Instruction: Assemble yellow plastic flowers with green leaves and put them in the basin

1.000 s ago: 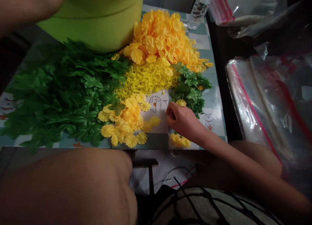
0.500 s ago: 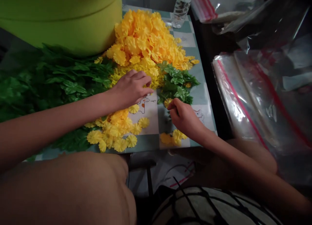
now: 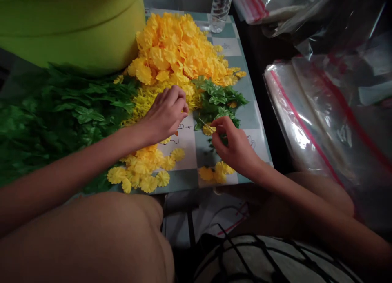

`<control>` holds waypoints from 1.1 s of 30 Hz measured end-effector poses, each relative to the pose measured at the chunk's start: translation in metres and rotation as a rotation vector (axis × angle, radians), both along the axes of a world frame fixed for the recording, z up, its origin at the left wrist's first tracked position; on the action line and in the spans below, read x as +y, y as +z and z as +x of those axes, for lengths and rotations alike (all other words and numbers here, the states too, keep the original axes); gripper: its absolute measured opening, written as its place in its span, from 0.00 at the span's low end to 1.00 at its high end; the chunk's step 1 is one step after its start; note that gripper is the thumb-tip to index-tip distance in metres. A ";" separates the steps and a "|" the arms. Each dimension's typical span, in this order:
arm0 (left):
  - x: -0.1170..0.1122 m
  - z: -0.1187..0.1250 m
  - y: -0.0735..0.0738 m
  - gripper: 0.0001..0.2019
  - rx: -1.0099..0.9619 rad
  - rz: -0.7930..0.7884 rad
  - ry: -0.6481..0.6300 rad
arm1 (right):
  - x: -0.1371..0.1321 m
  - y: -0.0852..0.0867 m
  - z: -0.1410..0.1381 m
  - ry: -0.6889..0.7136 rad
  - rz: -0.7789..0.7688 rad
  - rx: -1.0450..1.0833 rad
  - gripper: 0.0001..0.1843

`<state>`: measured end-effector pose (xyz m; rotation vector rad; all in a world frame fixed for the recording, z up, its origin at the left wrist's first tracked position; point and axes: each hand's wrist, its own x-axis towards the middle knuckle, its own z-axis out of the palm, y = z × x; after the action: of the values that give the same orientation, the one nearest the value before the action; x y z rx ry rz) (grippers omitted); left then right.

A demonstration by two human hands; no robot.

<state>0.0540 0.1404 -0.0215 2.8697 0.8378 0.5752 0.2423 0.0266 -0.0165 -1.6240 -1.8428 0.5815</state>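
Note:
My right hand (image 3: 231,142) is closed in a pinch on a thin, pale, needle-like stem that points up and left, with a yellow artificial flower (image 3: 209,130) on it. My left hand (image 3: 170,111) has its thumb and fingertips pressed together beside the fine yellow pieces (image 3: 139,99); anything between them is too small to make out. Behind both hands rises a big pile of orange-yellow artificial petals (image 3: 174,46). Green artificial leaves (image 3: 219,97) lie just beyond my right hand. Loose yellow flowers (image 3: 143,168) are scattered below my left wrist.
A large lime-green tub (image 3: 73,30) stands at the back left, over a heap of green leaves (image 3: 61,111). A clear water bottle (image 3: 220,11) is at the table's far edge. Clear plastic bags with red strips (image 3: 306,111) lie to the right of the checkered table (image 3: 186,174).
The fingertips of my left hand have come together. My right hand has turned a little, and the thin stem now shows clearly beyond its fingers. The view has shifted slightly.

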 end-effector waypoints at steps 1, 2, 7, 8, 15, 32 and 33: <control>-0.010 -0.005 0.004 0.02 -0.087 -0.024 0.017 | -0.002 0.002 -0.001 0.034 0.030 0.004 0.09; -0.020 -0.010 0.007 0.02 -0.143 -0.069 0.026 | -0.004 0.004 -0.001 0.069 0.067 0.003 0.07; -0.061 -0.029 0.012 0.03 -0.296 -0.177 0.038 | -0.018 0.010 -0.008 0.227 0.271 -0.092 0.06; -0.066 -0.031 0.012 0.04 -0.309 -0.185 0.044 | -0.021 0.011 -0.009 0.259 0.289 -0.121 0.07; -0.073 -0.034 0.011 0.05 -0.331 -0.217 0.057 | -0.023 0.012 -0.011 0.321 0.310 -0.243 0.10; -0.073 -0.038 0.017 0.05 -0.071 0.211 0.054 | -0.026 0.015 -0.012 0.323 0.308 -0.327 0.11; -0.074 -0.038 0.018 0.05 -0.069 0.220 0.051 | -0.026 0.015 -0.012 0.324 0.302 -0.329 0.11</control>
<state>0.0164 0.0669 -0.0036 3.0087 0.8916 0.8152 0.2300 0.0011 -0.0016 -1.2858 -2.3294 0.1548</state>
